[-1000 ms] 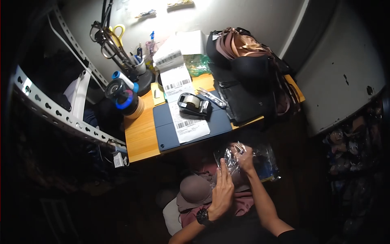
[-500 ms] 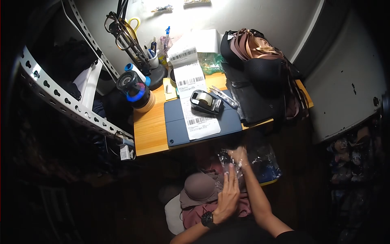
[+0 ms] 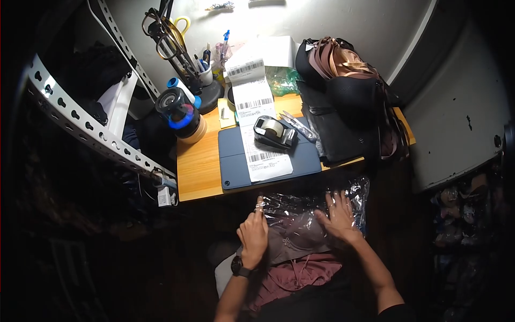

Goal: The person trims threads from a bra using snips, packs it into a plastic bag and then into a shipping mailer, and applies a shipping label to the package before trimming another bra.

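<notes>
A clear plastic bag [image 3: 284,206] is spread over my lap, just in front of the desk edge. My left hand [image 3: 253,236], with a dark watch on its wrist, is closed at the bag's left edge, index finger pointing up. My right hand [image 3: 339,217] lies flat with spread fingers on the right part of the plastic. Partly covered by the film is a mauve-grey bra [image 3: 306,236] with moulded cups. A dusty pink garment with a drawstring [image 3: 298,276] lies closer to me, below the bra.
On the wooden desk [image 3: 196,169] are a blue-grey folder [image 3: 230,161], barcode labels [image 3: 257,142], a tape dispenser [image 3: 274,133] and thread snips [image 3: 298,126]. Stacked black and brown bras [image 3: 348,96] fill the right side. A white metal rack [image 3: 91,129] stands left.
My hands have moved apart, left hand leftward and right hand rightward. The plastic, bunched between them before, now stretches wide across the top of the bra.
</notes>
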`<action>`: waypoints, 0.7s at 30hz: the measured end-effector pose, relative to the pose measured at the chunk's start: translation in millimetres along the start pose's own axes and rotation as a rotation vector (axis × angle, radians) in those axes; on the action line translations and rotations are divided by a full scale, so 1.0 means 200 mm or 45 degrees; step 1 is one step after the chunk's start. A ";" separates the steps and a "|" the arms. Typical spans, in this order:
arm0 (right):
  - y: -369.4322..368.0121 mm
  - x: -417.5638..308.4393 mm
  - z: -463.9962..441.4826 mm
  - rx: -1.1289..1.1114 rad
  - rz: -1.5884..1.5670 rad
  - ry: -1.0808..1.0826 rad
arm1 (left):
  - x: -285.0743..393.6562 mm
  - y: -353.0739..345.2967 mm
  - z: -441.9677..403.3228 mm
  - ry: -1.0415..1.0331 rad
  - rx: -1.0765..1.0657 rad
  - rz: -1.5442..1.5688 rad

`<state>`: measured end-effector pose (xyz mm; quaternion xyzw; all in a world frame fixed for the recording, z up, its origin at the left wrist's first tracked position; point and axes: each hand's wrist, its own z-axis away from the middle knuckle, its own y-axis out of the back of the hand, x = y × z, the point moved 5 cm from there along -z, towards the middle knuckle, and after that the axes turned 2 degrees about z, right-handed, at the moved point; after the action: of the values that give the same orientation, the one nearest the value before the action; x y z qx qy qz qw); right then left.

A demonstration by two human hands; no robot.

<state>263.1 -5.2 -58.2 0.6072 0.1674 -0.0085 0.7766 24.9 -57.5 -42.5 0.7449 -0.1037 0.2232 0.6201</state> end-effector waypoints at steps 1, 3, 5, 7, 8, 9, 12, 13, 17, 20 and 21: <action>0.00 0.01 0.02 -0.020 0.016 0.022 | -0.01 0.01 -0.01 -0.045 -0.025 -0.030; 0.06 0.12 -0.03 0.056 0.220 0.009 | -0.02 0.04 -0.02 -0.121 -0.100 -0.104; 0.07 0.24 -0.09 0.164 0.266 -0.012 | -0.02 0.02 0.01 -0.226 -0.246 -0.153; 0.05 0.29 -0.13 0.178 0.262 0.030 | 0.02 0.03 0.01 -0.313 -0.271 -0.128; 0.05 0.29 -0.14 0.193 0.263 0.086 | 0.02 0.03 0.01 -0.225 -0.410 -0.109; 0.07 0.24 -0.12 0.345 0.307 0.190 | 0.03 0.02 0.00 -0.135 -0.548 -0.091; -0.06 0.14 -0.16 -0.070 0.164 0.142 | 0.18 0.04 0.03 -0.319 -0.271 0.138; -0.06 0.02 -0.12 0.087 0.035 0.382 | 0.25 0.02 0.04 -0.370 -0.306 0.291; -0.24 -0.14 -0.23 0.210 -0.727 0.401 | 0.54 -0.13 0.22 -0.647 -0.452 0.510; -0.34 -0.20 -0.27 0.034 -0.684 0.296 | 0.65 -0.15 0.28 -0.669 -0.425 0.391; -0.34 -0.24 -0.25 -0.003 -0.680 0.325 | 0.65 -0.14 0.27 -0.629 -0.404 0.296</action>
<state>191.8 14.6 -118.6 0.5371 0.4175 -0.1359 0.7202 163.1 -87.3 -14.2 0.6536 -0.3690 0.0859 0.6551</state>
